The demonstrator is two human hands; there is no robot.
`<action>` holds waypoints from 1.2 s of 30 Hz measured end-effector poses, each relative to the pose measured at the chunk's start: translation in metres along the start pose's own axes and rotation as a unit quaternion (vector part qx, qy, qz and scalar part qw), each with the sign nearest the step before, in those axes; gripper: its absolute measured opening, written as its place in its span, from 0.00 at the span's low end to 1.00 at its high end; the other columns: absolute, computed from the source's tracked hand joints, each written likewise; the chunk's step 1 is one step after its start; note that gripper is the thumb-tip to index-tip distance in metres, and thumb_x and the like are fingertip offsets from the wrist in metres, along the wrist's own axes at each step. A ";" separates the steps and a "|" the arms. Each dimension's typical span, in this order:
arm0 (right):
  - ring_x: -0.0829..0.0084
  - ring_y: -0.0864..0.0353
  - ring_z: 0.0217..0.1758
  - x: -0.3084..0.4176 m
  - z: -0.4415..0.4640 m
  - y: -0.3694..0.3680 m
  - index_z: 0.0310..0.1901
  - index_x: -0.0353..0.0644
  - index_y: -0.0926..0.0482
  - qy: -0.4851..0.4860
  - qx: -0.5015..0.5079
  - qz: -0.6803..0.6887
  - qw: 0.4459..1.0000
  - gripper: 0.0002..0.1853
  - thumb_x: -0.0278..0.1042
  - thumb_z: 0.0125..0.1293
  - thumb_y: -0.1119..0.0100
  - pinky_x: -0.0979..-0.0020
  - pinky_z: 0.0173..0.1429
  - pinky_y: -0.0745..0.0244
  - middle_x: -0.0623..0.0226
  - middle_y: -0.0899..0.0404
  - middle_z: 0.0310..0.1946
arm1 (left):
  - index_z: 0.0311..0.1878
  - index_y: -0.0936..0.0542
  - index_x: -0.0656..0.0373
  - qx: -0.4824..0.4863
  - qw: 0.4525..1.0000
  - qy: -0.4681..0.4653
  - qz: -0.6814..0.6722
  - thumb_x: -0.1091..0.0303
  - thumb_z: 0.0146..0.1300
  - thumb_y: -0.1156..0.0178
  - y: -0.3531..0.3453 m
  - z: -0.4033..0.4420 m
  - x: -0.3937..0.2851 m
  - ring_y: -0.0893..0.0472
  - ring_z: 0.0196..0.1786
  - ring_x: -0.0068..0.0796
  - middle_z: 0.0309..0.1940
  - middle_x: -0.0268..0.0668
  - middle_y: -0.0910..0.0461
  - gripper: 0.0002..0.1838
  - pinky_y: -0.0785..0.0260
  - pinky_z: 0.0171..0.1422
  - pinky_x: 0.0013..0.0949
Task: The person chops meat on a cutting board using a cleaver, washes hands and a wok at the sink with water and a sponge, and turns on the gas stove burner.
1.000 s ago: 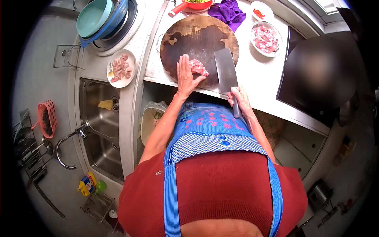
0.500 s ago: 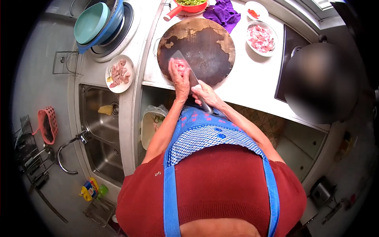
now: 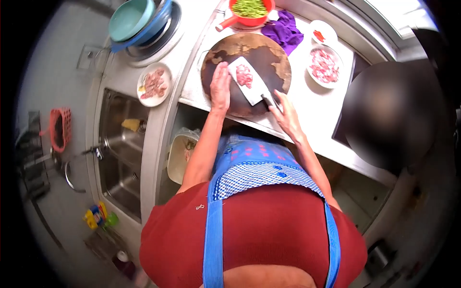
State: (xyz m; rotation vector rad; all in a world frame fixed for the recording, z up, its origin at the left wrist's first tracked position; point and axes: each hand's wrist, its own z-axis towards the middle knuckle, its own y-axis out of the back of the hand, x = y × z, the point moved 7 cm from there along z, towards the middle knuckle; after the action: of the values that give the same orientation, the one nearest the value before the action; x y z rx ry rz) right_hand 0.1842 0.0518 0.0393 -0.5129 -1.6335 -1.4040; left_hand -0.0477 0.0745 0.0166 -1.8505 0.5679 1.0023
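Note:
On the round wooden chopping board (image 3: 216,98), a cleaver (image 3: 253,96) lies flat with a small heap of sliced raw meat (image 3: 244,76) on its broad blade. My right hand (image 3: 285,114) grips the cleaver's dark handle at the board's lower right edge. Fingers stretched out, my left hand (image 3: 221,89) is held on edge over the left side of the board, beside the blade, and holds nothing. To the right of the board stands a white bowl (image 3: 337,79) heaped with raw meat pieces (image 3: 324,66).
A plate of pale meat (image 3: 154,83) sits by the sink (image 3: 125,144) on my left. Behind the board are a red strainer with chopped greens (image 3: 249,8), a purple cloth (image 3: 285,31) and a small dish with red bits (image 3: 318,35). A large dark wok (image 3: 391,115) is at right.
The cleaver has turned from blade upright to lying flat, and the meat now rests on it. My left hand has come off the meat; my right hand has moved right with the handle.

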 end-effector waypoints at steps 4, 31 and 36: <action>0.69 0.21 0.50 -0.006 0.007 -0.001 0.56 0.35 0.28 -0.104 0.065 0.192 0.974 0.19 0.31 0.65 0.43 0.71 0.57 0.29 0.58 0.20 0.45 | 0.59 0.31 0.63 0.064 0.971 0.030 -0.229 0.66 0.69 0.50 0.024 -0.016 -0.017 0.33 0.67 0.39 0.63 0.44 0.32 0.18 0.42 0.72 0.43; 0.48 0.24 0.49 0.521 -0.037 -0.666 0.49 0.43 0.25 0.593 0.131 -0.080 0.790 0.15 0.38 0.63 0.47 0.54 0.49 0.26 0.51 0.24 0.50 | 0.27 0.28 0.56 -0.324 0.912 -0.248 -0.045 0.80 0.50 0.50 0.588 -0.369 -0.246 0.30 0.29 0.23 0.23 0.32 0.28 0.05 0.39 0.36 0.25; 0.49 0.19 0.39 0.504 -0.037 -0.742 0.41 0.43 0.21 0.496 0.296 -0.307 0.756 0.10 0.34 0.62 0.49 0.56 0.43 0.23 0.55 0.18 0.35 | 0.39 0.24 0.57 -0.320 0.906 -0.172 -0.217 0.73 0.63 0.44 0.632 -0.336 -0.280 0.24 0.39 0.22 0.33 0.32 0.23 0.03 0.30 0.50 0.29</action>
State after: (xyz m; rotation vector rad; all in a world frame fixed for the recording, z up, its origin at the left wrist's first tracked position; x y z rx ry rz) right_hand -0.6413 -0.3016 0.0358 1.0866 -1.2029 -1.1192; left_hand -0.5280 -0.5250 0.0074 -2.1429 -0.4326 1.2501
